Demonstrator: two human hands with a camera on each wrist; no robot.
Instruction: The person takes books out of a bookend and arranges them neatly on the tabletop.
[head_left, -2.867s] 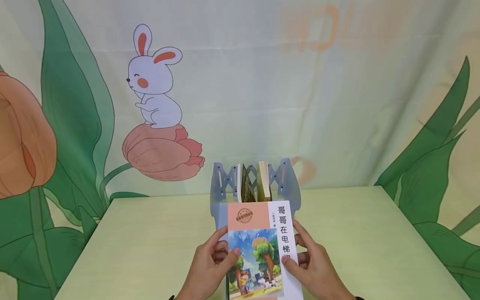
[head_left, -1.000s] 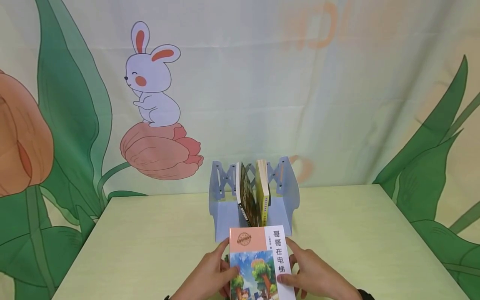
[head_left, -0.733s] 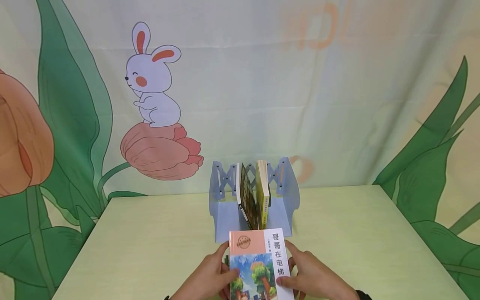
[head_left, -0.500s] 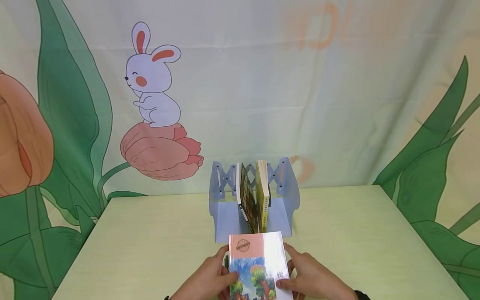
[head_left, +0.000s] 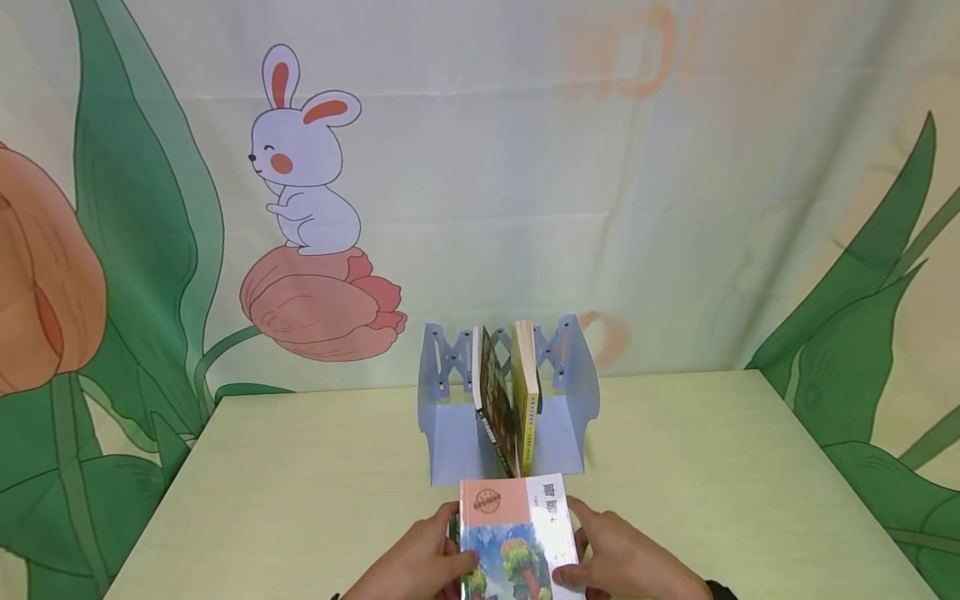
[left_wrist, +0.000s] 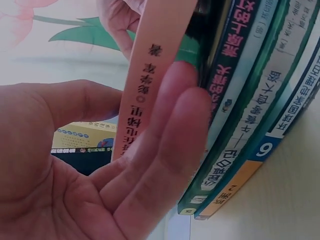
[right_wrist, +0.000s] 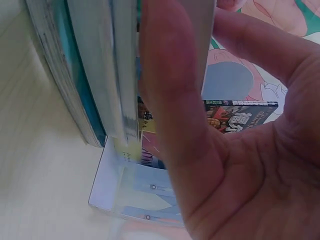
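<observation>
A paperback book (head_left: 495, 500) with a pink, white and illustrated cover lies face up near the front edge of the head view. My left hand (head_left: 420, 554) grips its left side, thumb over the cover and fingers beneath. Opposite, my right hand (head_left: 626, 554) holds the other side the same way. In the left wrist view the pink spine (left_wrist: 155, 55) runs between thumb and fingers, a gap separating it from a stack of books (left_wrist: 250, 100) below. The right wrist view shows the page edges of that stack (right_wrist: 90, 60) beside my finger.
Behind the held book stands a blue expandable bookend (head_left: 457, 433) on the pale table (head_left: 300, 483). Upright in it are a dark-covered book (head_left: 495, 396) leaning and a yellow-spined book (head_left: 528, 408). A printed cloth (head_left: 480, 208) hangs at the table's back.
Both hands have brought the paperback book closer to the body and lower in the head view, uncovering more of the bookend and its books. Their grip stays the same.
</observation>
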